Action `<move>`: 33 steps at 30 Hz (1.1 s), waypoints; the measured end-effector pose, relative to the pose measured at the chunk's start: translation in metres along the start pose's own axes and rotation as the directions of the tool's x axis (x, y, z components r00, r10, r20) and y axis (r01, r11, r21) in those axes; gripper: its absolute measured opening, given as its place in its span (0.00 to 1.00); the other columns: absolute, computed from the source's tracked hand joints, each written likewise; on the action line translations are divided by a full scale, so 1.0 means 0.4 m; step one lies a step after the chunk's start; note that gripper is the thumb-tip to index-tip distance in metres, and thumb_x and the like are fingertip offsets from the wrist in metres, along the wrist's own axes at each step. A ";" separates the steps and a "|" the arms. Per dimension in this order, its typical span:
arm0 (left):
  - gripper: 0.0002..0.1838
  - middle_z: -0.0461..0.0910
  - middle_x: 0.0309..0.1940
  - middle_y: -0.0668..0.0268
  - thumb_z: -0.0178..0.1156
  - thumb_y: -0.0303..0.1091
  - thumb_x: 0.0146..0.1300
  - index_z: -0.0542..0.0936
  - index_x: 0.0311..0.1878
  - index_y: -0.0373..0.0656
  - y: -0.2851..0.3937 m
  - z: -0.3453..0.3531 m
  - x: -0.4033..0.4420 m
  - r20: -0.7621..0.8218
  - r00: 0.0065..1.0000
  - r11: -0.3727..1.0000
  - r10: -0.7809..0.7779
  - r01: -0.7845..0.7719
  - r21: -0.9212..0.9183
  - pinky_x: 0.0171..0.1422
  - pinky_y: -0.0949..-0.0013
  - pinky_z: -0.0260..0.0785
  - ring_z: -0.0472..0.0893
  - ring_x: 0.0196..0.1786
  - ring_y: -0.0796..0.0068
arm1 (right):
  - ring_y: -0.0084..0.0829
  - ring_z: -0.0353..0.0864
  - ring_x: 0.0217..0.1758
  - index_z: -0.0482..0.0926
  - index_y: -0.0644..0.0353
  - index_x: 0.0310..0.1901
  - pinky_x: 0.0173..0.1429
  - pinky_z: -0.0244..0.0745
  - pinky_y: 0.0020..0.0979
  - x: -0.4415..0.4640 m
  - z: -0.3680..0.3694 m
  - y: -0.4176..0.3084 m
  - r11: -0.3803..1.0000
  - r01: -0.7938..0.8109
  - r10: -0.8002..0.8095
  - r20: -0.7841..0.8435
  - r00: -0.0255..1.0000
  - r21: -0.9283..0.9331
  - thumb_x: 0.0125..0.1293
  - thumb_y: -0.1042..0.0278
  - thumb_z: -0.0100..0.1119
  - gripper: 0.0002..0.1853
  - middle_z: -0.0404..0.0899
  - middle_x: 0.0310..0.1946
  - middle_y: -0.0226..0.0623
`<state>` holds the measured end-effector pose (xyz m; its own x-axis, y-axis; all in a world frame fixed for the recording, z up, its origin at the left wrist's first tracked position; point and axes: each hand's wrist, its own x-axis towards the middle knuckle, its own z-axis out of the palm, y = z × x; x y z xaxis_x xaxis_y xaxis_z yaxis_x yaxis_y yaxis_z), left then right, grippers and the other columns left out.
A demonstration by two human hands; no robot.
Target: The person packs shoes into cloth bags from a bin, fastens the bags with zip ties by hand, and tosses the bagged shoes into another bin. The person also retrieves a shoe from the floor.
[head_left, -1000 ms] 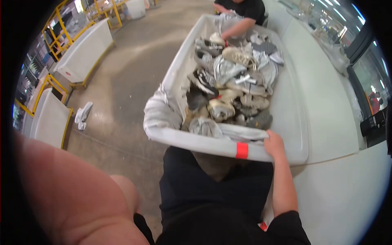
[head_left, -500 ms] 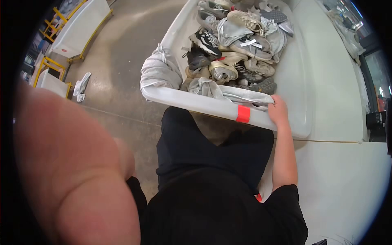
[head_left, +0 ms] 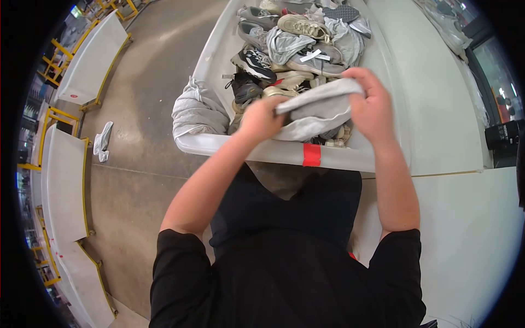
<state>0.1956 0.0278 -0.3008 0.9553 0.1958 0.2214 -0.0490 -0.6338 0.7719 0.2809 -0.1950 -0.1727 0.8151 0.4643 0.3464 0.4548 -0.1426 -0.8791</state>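
Note:
Stretched between my two hands is a light grey cloth, lifted over the near end of a white bin. My left hand is closed on its left end, slightly blurred. At the other end my right hand pinches it between thumb and fingers. Behind the cloth, the bin holds a heap of used shoes, among them a black and white sneaker and a beige sneaker. The cloth hides some of the shoes beneath it.
A rolled grey cloth wraps the bin's left corner, and red tape marks its near rim. White surfaces run along the right. White carts with yellow frames stand at left; a pale cloth lies on the floor.
My left hand has come from close to the camera to the bin and grips the cloth. My right hand has raised the cloth from the near rim. The view has shifted slightly.

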 end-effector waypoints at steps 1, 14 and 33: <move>0.17 0.87 0.36 0.56 0.66 0.29 0.61 0.84 0.54 0.42 -0.035 -0.029 0.013 -0.089 0.995 0.995 0.054 -0.046 0.092 0.46 0.63 0.77 0.87 0.37 0.63 | 0.17 0.79 0.39 0.81 0.59 0.49 0.44 0.74 0.25 0.027 -0.025 -0.010 0.994 0.001 -0.005 -0.044 0.999 -0.107 0.62 0.83 0.52 0.15 0.83 0.37 0.32; 0.10 0.86 0.38 0.61 0.61 0.24 0.65 0.86 0.47 0.41 -0.105 -0.353 0.019 0.027 0.995 0.949 -0.099 0.086 0.302 0.44 0.63 0.75 0.84 0.38 0.70 | 0.18 0.77 0.36 0.87 0.58 0.49 0.42 0.73 0.23 0.119 -0.204 0.014 0.918 0.082 -0.186 -0.239 0.953 -0.388 0.62 0.83 0.51 0.19 0.84 0.36 0.28; 0.10 0.80 0.29 0.69 0.69 0.23 0.51 0.80 0.37 0.38 -0.135 -0.175 -0.212 -0.311 0.905 0.956 -0.290 0.287 -0.056 0.41 0.71 0.72 0.79 0.34 0.79 | 0.36 0.87 0.46 0.76 0.64 0.60 0.52 0.83 0.35 0.293 0.634 0.495 0.830 -0.094 0.369 0.415 0.831 -0.550 0.62 0.46 0.68 0.33 0.85 0.45 0.43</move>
<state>0.0969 0.0978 -0.3197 0.7881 0.5939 0.1620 0.2113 -0.5082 0.8349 0.3756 0.0528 -0.3891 0.6965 0.6965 -0.1727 0.4981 -0.6425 -0.5823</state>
